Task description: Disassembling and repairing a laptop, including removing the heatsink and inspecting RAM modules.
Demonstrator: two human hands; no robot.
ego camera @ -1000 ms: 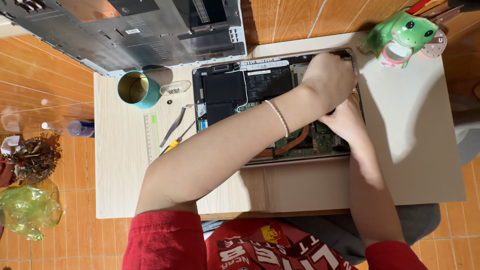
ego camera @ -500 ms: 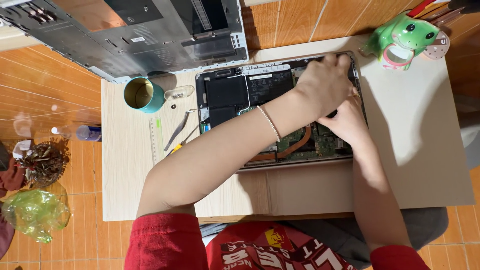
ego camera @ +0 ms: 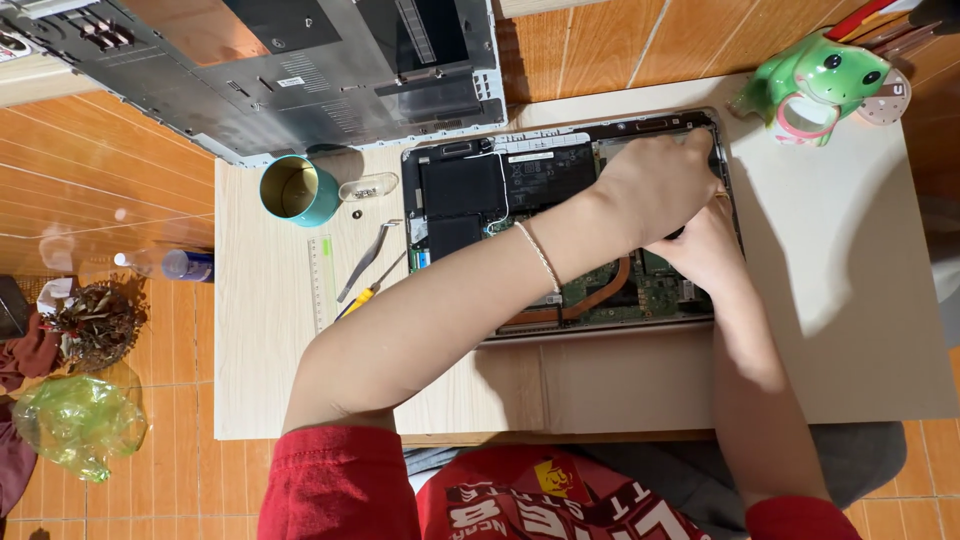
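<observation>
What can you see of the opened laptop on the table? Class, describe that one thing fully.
The opened laptop lies flat on the pale wooden table, bottom cover off, insides facing up. Black battery blocks fill its left part; a green circuit board and a curved copper pipe show lower right. The frame looks dark with a silver front edge. The left hand and right hand rest on its right part, hiding what lies beneath.

both hands [ego camera: 680,215] inside opened laptop [ego camera: 520,190]; tweezers [ego camera: 362,260] beside

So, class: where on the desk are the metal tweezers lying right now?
In the head view, the tweezers lie on the desk, left of the opened laptop, below the teal cup, between the ruler and the yellow-handled screwdriver.
</observation>
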